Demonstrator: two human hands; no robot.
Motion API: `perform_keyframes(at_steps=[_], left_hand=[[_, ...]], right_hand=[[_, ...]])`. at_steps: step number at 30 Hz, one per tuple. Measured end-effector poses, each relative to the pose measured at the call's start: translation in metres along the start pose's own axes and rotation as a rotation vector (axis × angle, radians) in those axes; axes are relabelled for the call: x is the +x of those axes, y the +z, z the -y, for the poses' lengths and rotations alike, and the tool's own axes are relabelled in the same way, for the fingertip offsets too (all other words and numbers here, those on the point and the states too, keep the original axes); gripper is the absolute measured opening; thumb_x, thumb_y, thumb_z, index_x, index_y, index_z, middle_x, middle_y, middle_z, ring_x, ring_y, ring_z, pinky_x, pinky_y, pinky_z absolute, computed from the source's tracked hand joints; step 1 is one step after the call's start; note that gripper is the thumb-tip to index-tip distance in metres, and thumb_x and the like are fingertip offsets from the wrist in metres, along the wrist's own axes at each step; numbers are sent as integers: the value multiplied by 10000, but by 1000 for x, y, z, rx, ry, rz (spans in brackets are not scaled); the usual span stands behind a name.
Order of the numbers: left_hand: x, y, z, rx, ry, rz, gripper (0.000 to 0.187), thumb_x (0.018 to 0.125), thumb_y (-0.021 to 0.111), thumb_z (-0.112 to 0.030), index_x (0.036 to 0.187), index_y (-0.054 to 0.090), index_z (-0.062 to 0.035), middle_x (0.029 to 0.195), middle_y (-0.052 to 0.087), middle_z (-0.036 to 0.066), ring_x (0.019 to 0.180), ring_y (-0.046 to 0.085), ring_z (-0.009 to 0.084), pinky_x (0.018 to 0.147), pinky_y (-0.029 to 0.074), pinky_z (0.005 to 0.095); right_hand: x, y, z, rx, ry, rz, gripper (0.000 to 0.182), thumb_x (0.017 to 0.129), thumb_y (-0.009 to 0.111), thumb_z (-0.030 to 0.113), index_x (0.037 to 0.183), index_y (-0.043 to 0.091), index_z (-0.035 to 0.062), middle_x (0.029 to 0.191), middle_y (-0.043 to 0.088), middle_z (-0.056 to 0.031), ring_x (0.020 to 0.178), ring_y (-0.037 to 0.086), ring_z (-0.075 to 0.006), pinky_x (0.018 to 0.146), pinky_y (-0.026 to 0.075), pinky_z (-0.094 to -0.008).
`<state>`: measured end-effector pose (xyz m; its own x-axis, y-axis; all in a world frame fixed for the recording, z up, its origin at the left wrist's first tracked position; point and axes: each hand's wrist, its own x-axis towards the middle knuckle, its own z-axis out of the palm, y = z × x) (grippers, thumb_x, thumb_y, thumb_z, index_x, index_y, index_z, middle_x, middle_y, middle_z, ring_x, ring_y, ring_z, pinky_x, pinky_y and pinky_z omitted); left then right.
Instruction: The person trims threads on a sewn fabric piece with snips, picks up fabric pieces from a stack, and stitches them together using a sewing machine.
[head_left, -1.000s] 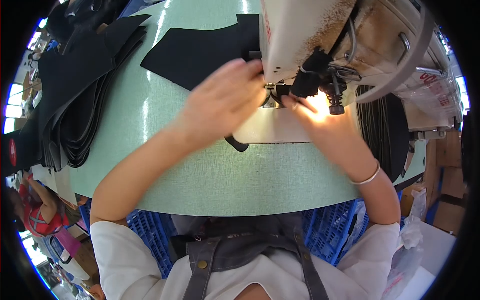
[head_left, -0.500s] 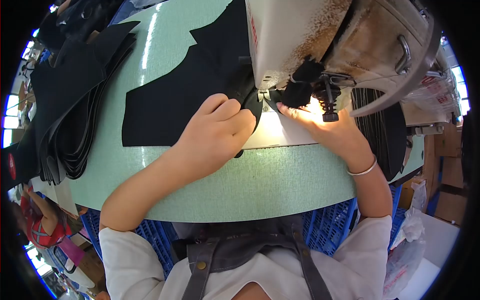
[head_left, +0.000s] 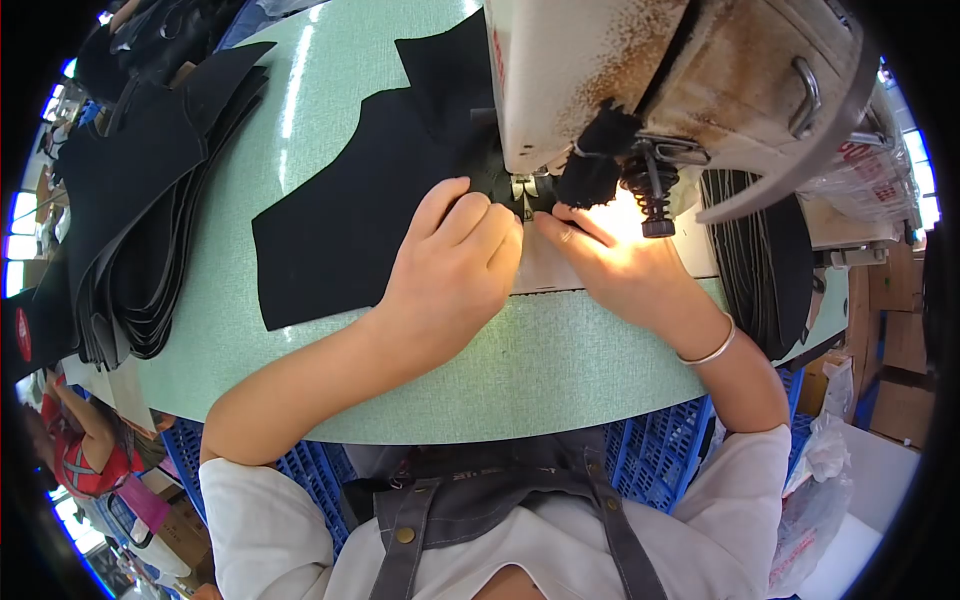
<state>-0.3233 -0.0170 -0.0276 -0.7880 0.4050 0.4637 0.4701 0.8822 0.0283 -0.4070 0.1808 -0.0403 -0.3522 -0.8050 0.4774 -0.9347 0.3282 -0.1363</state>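
Observation:
A black fabric piece (head_left: 340, 210) lies flat on the table, its right edge running under the presser foot (head_left: 523, 190) of a sewing machine (head_left: 590, 80). Just left of the foot, my left hand (head_left: 455, 255) is closed with curled fingers on the fabric's edge. My right hand (head_left: 630, 265) sits right of the foot under the bright lamp light. Its thumb and forefinger are together on the fabric's near edge, close to the foot. The exact grip of the fingertips is partly hidden by glare.
Stacked black cut pieces (head_left: 150, 200) hang over the table's left side. Another dark stack (head_left: 755, 260) stands right of the machine. The pale green table (head_left: 480, 390) curves in front of me, with blue crates (head_left: 660, 450) beneath. A person in red (head_left: 90, 450) is at far left.
The fabric has turned slightly, its left lower corner swinging nearer to me. My right hand has moved left toward the presser foot. My left hand has shifted slightly right.

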Motion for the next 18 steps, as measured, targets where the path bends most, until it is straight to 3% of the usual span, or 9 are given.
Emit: perform_keyframes(at_steps=[3,6,8,9,14,16,18], left_hand=[[0,1,-3,63,17,-36,240,696,647,-32,932,669,5,919,602,54,932,578,208,997,412,415],[0,9,0,95,44,-98,194,680,635,-54,866,646,1,884,590,67,987,586,220,1043,396,447],[3,13,2,102,65,-147,167,661,616,-66,813,627,2,834,567,79,1013,580,240,1062,392,472],[4,13,4,68,64,-160,162,663,616,-67,810,628,0,831,567,75,1005,582,238,1060,396,475],[7,-3,14,111,52,-274,147,665,611,-69,795,631,-5,805,556,66,985,584,224,1054,411,461],[1,-15,16,66,122,-139,137,640,611,-74,763,616,-13,759,517,59,906,567,219,1031,429,428],[0,-11,14,2,160,-102,140,601,602,-87,728,582,-33,727,456,47,766,480,206,833,457,365]], right_hand=[[-2,3,-1,-43,24,70,246,794,640,66,1035,677,93,858,630,-45,731,622,-217,573,473,-335],[5,2,-5,-73,-74,-76,245,795,645,80,1035,681,115,920,652,-28,785,636,-208,623,491,-343],[5,0,-7,-116,-61,0,383,752,640,33,1121,697,119,1041,698,-34,888,680,-191,797,538,-287],[3,0,-12,-97,-63,26,430,774,648,45,1188,674,160,1108,692,-13,913,682,-187,835,530,-302],[-9,-12,-38,-196,-40,113,517,831,636,69,1320,595,231,1268,635,37,1010,665,-145,886,520,-358],[-5,-28,-30,-339,-104,271,511,834,639,82,1322,593,226,1267,636,37,1035,656,-146,896,516,-369],[-3,-23,-27,-286,-168,158,503,797,651,68,1281,625,204,1196,666,26,992,665,-156,874,526,-356]])
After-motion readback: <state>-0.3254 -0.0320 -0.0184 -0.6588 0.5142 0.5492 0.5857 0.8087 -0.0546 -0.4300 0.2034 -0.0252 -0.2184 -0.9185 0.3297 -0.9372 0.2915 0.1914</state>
